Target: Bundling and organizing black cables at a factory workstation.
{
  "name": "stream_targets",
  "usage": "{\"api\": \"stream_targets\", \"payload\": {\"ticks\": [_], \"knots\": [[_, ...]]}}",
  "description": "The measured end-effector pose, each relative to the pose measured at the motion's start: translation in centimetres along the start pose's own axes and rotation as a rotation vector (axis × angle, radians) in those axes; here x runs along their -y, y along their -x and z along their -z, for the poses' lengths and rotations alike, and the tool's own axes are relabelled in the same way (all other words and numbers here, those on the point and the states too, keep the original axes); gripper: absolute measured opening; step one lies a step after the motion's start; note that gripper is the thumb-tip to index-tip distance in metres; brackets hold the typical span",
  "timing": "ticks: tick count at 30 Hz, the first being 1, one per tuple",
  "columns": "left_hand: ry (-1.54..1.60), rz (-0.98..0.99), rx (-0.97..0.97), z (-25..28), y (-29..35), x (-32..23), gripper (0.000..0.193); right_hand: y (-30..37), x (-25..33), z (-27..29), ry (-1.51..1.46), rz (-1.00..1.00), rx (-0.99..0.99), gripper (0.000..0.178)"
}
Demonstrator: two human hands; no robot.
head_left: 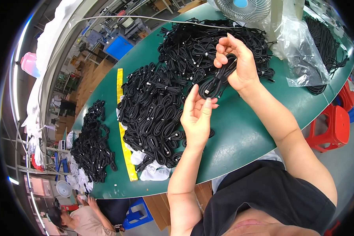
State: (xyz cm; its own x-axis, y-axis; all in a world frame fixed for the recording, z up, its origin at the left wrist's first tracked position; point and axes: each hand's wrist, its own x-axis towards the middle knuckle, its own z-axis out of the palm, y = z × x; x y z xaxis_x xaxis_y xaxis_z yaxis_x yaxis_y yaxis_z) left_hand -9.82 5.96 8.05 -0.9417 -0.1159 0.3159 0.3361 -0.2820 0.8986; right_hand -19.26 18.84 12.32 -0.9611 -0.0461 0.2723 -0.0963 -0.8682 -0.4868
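A coiled black cable [215,83] with a pale metal plug is held up between my hands, over the green table. My right hand [242,65] is closed round its upper loop, with the fingers curled and the thumb side up. At the lower loop, my left hand [196,120] has its thumb and fingers about the coil's end. Just left of my hands lies a large heap of coiled black cables [151,114]. Behind them spreads another heap of black cables [181,47], looser and more tangled.
A yellow strip [126,129] divides the middle heap from a smaller cable pile [92,145] at the left. A fan [244,8] stands at the back, near a clear plastic bag [303,51]. Red stools [334,128] are at right. A seated person [84,220] works at lower left.
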Motion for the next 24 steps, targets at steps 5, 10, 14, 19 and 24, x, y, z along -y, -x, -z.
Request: {"api": "stream_targets", "payload": {"ticks": [5,10,14,19,24], "knots": [[-0.223,-0.021,-0.017,0.3,0.7,0.6,0.044,1.5,-1.4,-1.2,0.016,0.098,-0.062,0.031],[-0.067,0.05,-0.098,0.4,0.2,0.9,0.021,1.8,-1.6,-1.2,0.078,0.077,-0.003,0.035],[0.185,0.252,0.05,0.5,0.0,1.3,0.014,0.9,-1.0,-0.5,0.221,-0.02,-0.022,0.033],[0.291,0.38,0.155,0.3,-0.3,1.5,0.016,-0.1,-0.9,0.0,0.341,-0.21,0.01,0.033],[0.403,0.485,0.159,0.9,-0.4,2.3,0.022,-0.1,-0.8,0.1,0.379,-0.278,0.015,0.034]]}}
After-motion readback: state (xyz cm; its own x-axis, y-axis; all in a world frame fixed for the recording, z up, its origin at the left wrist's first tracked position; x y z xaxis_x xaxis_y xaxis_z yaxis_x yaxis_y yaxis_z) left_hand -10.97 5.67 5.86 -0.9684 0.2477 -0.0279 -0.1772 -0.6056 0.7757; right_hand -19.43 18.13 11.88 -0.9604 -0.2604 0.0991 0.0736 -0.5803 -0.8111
